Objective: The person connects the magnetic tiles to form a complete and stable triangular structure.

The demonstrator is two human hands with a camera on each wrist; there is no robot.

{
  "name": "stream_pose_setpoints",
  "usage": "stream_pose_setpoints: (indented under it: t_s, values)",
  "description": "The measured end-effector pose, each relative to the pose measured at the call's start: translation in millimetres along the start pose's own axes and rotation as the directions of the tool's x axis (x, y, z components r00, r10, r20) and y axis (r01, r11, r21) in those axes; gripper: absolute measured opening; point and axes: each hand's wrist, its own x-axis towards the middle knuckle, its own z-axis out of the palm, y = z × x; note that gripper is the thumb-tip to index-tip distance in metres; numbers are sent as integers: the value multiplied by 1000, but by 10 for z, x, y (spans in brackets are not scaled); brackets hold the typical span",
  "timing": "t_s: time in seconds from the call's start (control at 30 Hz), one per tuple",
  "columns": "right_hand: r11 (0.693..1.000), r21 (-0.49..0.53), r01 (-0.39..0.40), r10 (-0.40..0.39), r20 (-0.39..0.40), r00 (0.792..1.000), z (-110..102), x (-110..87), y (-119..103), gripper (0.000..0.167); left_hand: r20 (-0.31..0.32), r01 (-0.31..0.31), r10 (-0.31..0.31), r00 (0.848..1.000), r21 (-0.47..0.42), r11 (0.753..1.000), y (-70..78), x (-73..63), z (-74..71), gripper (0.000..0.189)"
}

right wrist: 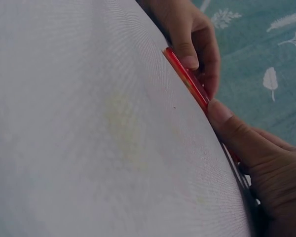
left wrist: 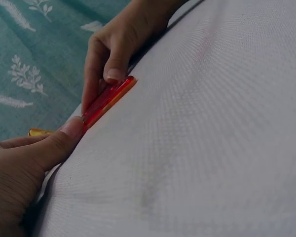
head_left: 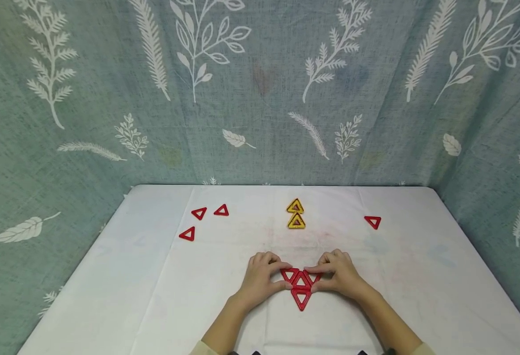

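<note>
Four red triangle tiles lie together near the front of the table, forming one larger downward-pointing triangle. Between thumb and index finger, my left hand (head_left: 260, 275) pinches the upper-left red tile (head_left: 294, 269). The upper-right red tile (head_left: 318, 278) is pinched the same way by my right hand (head_left: 343, 276), whose fingers cover part of it. An upright red tile (head_left: 301, 274) sits between these two, and the lowest red tile (head_left: 301, 305) is directly below it. In both wrist views the red tiles (left wrist: 110, 102) appear edge-on, flat and low against the cloth, with both thumbs at them.
Two yellow triangle tiles (head_left: 296, 226) stand one behind the other beyond the hands. Three loose red triangles (head_left: 192, 234) lie at the back left, and another red triangle (head_left: 377, 223) at the back right. A patterned green curtain (head_left: 260, 148) surrounds the white-covered table (head_left: 189, 296).
</note>
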Motion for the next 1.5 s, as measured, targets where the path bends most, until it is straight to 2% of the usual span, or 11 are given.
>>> stream_pose_setpoints:
  t_s: [0.3,0.53,0.67,0.8,0.9,1.03,1.1,1.13,1.33,1.5]
  values:
    - [999,-20,-26,25,-18,1000,19,-1,-42,46,15,4,-3,1000,-2,1000,-14,-14,-21,41]
    - [999,-41,-34,30,-85,996,16,-41,-33,49,11,10,-10,1000,-9,1000,-10,-13,-5,41]
    - [998,12,-61,62,-127,990,-14,-86,-33,42,14,33,-33,999,-6,999,8,-10,14,41]
    - [988,68,-140,150,-178,972,-26,-112,-42,39,-17,55,-55,998,-13,998,30,-6,24,43]
    - [977,70,-203,214,-204,955,-3,-108,-65,35,-63,108,-108,992,-4,994,30,-11,34,46]
    - [949,87,-304,316,-253,914,41,-110,-133,28,-142,223,-222,965,-7,975,23,-23,42,48]
    - [936,89,-341,352,-274,895,54,-123,-173,29,-161,262,-261,952,-18,965,27,-28,40,48]
    - [935,80,-346,354,-282,892,59,-129,-189,30,-162,273,-274,948,-25,962,34,-30,33,48]
    - [946,-14,-322,306,-278,910,59,-136,-220,37,-103,268,-273,957,-55,962,60,-13,14,46]
    - [937,-69,-341,317,-238,918,56,-111,-221,39,-67,281,-285,956,-73,957,46,5,9,45]
